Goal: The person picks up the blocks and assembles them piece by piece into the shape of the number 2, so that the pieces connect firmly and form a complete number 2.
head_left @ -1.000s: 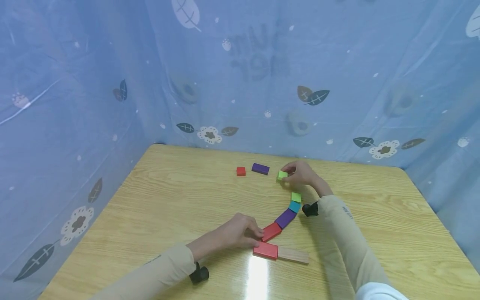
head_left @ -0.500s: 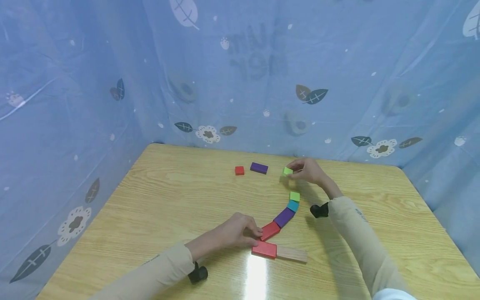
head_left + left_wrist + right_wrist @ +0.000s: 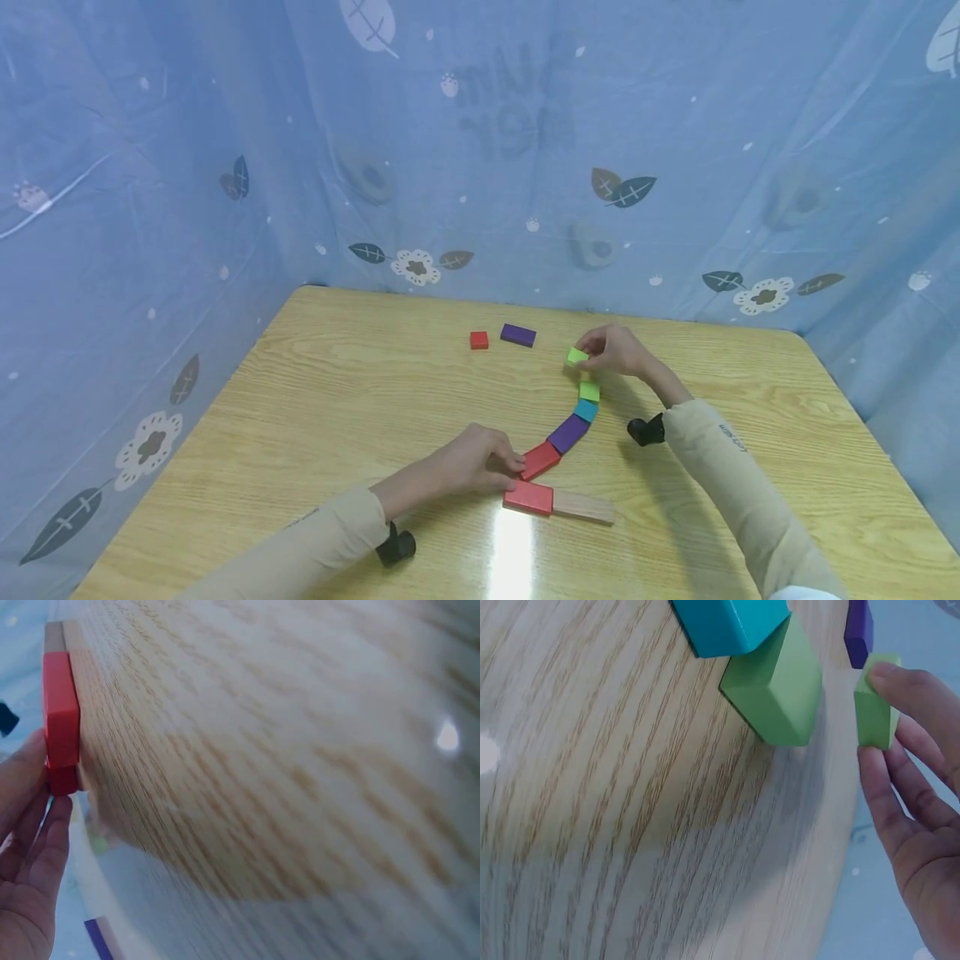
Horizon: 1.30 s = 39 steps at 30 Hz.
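Note:
A light green block is pinched between the thumb and fingertips of my right hand, just beyond the far end of a curved row. That row runs from another light green block through a blue block and a purple block to a red block. With thumb and fingers bent, my left hand holds the left ends of this red block and a nearer red block. A plain wooden block continues to the right of the nearer one.
At the back of the wooden table lie a small red block and a purple block, apart from the row. A blue patterned curtain hangs behind the table and along its sides.
My right hand has carried the light green block to the right, up a little, then back toward the row's far end. My left hand stays at the red blocks.

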### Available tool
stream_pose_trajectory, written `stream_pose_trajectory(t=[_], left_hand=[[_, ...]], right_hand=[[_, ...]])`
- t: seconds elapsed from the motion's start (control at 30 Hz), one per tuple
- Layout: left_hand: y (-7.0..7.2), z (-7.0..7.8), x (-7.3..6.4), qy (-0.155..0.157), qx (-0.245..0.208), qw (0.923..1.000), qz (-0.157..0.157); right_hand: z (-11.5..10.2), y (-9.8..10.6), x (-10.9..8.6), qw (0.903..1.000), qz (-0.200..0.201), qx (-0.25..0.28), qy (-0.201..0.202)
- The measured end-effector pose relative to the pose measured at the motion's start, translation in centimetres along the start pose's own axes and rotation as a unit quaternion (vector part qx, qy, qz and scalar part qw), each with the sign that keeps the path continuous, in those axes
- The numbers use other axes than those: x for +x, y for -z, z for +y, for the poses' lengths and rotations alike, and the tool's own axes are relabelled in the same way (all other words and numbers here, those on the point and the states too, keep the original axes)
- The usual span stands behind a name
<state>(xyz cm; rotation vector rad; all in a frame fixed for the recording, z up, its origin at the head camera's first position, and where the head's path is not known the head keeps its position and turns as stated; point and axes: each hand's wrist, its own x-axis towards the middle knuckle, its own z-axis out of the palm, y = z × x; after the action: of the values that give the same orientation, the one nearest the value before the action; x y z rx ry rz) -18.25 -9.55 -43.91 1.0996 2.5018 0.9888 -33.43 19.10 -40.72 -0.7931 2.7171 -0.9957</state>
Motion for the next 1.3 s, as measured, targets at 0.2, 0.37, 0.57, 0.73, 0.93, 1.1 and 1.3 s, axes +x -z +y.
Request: stream_pose_trajectory(t=[0.2,0.37,0.57,0.73,0.93,1.1,1.3], left_hand=[[0.0,0.0,0.0,0.002,-0.005,1.0000,0.002],[-0.1,-0.1,0.1,-0.002,-0.011,0.9999,0.004],[-0.1,-0.1,0.0,-0.003,-0.011,0.9999,0.004],[0.0,0.0,0.0,-0.006,-0.009,0.9999,0.006],[0.0,0.1,0.0,0.003,-0.011,0.9999,0.002],[0.0,0.1,0.0,0.003,-0.013,0.9999,0.003],[0.1,0.0,0.0,-0.004,-0.011,0.9999,0.006]], right_hand=[[0.2,-0.2,-0.2,0.9993,-0.034,0.002,-0.018],[0.3,-0.6,-0.2,0.9985,-0.053,-0.011,-0.006],[0.4,-0.7,-0.2,0.9975,-0.067,-0.021,0.002],[0.6,-0.7,-0.2,0.9972,-0.068,-0.031,0.005],[0.8,-0.7,-0.3,0.9976,-0.061,-0.032,0.001],[0.9,-0.7,-0.4,0.9979,-0.055,-0.031,-0.012],[1.1,-0.7,-0.7,0.9979,-0.049,-0.029,-0.030]])
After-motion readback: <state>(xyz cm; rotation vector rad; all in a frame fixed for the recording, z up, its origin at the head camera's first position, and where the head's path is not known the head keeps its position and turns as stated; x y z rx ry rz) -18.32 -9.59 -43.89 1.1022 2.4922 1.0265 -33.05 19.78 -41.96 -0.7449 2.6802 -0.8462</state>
